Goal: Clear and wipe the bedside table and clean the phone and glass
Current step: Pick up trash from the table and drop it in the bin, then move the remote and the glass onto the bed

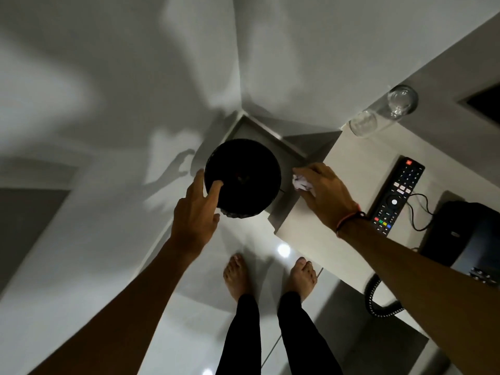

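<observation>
At the left, the left hand [195, 209] gripped the near rim of a round black bin [243, 177], thumb on the outer wall and fingers hooked over the edge into its dark, featureless mouth; the bin's lower outside showed a woven or perforated texture. It sat in the corner where two smooth white walls met, above glossy pale floor tiles on which the person's bare feet [270, 277] stood. Just right of the bin, the right hand [322, 190] was curled loosely over a crumpled wad of white tissue [301, 182] at the corner edge of the bedside table [351, 158], a flat matte white slab with squared edges; a thin red-and-black thread band circled that wrist. Farther right on the tabletop lay a long black plastic remote [397, 196] with coloured buttons, well apart from the hand. Beyond it, near the wall, stood a clear, smooth drinking glass [384, 110], out of reach of both hands. At the far right sat the black phone [465, 234], its coiled cord [378, 301] hanging off the table edge under the right forearm.
</observation>
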A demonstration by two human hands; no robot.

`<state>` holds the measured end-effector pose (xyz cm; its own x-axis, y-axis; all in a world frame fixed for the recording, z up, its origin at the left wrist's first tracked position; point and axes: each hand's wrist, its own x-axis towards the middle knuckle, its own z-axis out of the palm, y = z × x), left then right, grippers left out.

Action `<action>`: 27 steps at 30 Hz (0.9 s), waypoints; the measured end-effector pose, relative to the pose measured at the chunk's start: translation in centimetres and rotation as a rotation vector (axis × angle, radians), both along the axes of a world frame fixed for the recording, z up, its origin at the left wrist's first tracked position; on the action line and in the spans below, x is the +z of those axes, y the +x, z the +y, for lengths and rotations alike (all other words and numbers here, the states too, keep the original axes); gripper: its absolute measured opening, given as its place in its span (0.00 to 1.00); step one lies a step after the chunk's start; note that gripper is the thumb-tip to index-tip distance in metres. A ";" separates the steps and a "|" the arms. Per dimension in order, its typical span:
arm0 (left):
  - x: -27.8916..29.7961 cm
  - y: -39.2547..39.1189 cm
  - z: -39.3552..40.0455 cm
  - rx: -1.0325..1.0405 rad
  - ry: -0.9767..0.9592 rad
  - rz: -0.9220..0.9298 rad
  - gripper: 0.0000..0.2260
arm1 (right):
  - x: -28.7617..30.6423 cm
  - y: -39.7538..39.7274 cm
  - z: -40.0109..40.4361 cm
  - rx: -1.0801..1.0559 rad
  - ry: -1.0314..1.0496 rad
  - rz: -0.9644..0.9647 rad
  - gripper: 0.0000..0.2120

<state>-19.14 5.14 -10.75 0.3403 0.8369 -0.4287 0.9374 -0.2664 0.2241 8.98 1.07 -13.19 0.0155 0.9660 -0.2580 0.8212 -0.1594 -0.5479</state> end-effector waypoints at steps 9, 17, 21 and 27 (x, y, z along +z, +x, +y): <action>1.0 -3.5 -0.8 -0.041 0.050 0.095 0.29 | 2.4 -3.9 1.8 0.001 -0.162 0.032 0.48; 3.7 2.5 0.7 -0.249 0.076 0.013 0.25 | 5.3 1.2 -2.6 -0.398 -0.070 -0.337 0.37; 4.2 10.0 1.4 -0.496 0.207 -0.086 0.21 | 5.8 3.4 -5.5 -0.740 -0.173 -0.393 0.40; 6.0 24.4 2.5 -1.015 0.613 -0.084 0.23 | 4.6 5.8 -8.7 -0.966 -0.374 -0.181 0.43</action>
<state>5.28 7.62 -4.72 0.9741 0.2260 0.0048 0.2242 -0.9631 -0.1491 14.83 -7.66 -8.59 0.8050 0.3821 -0.4538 0.3199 -0.9238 -0.2103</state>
